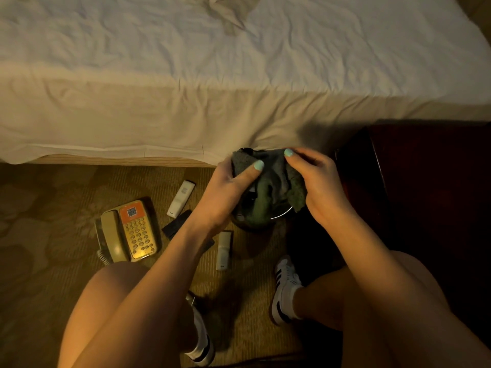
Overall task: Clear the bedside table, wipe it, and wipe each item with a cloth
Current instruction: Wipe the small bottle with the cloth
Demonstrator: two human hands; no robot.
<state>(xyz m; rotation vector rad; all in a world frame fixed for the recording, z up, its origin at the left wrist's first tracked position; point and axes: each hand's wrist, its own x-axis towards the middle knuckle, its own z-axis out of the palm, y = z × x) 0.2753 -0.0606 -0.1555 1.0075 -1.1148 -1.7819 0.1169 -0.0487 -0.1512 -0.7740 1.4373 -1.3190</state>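
My left hand [233, 187] and my right hand [316, 184] both grip a grey-green cloth [276, 181] bunched around a dark object that the cloth mostly hides. A shiny round rim [282, 214] shows just beneath the cloth, above the carpet. On the floor to the left lie a beige telephone [127, 231], a white remote [180, 199], a second white remote [224, 251] and a flat black item [176, 223]. The dark wooden bedside table [414, 187] stands at the right.
A bed with a white sheet [212, 88] fills the upper half, its edge just behind my hands. A crumpled cloth [233, 11] lies on the bed. My knees and white shoes [285, 288] are over the patterned carpet [47, 221].
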